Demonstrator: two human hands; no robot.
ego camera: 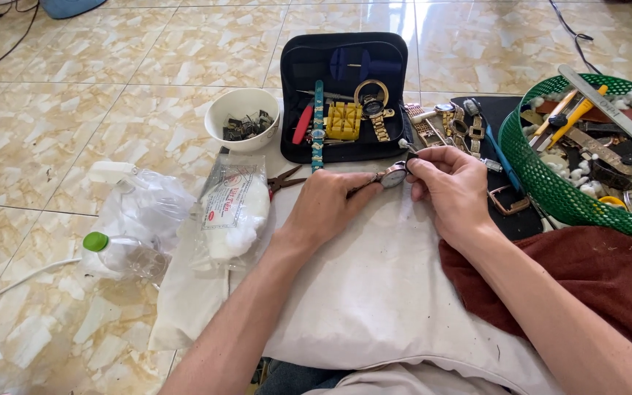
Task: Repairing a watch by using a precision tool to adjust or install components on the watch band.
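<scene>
Both hands meet over a pale cloth (374, 292) spread on the tiled floor. The left hand (327, 207) lies knuckles up, its fingers curled narrow around the strap end of a small round silver-cased wristwatch (394, 175), which sits at the centre of the scene, just above the cloth. The right hand (453, 186) closes on the watch case from three o'clock, thumb and forefinger pinched tight at its rim; whether they grip a tool too, I cannot tell.

At twelve o'clock from the watch lies an open black zip tool case (345, 95) holding a yellow block, a gold watch and a red-handled tool. At eleven o'clock stands a white ceramic bowl (243, 117) with dark metal bits inside. At nine o'clock rests a clear plastic bag of white cotton (232, 212), and beyond it a clear bottle with a green cap (122, 252). At two to three o'clock sits a green plastic mesh basket (532, 172) full of straps and tools. A dark red cloth (594, 271) lies at four o'clock, under the right forearm.
</scene>
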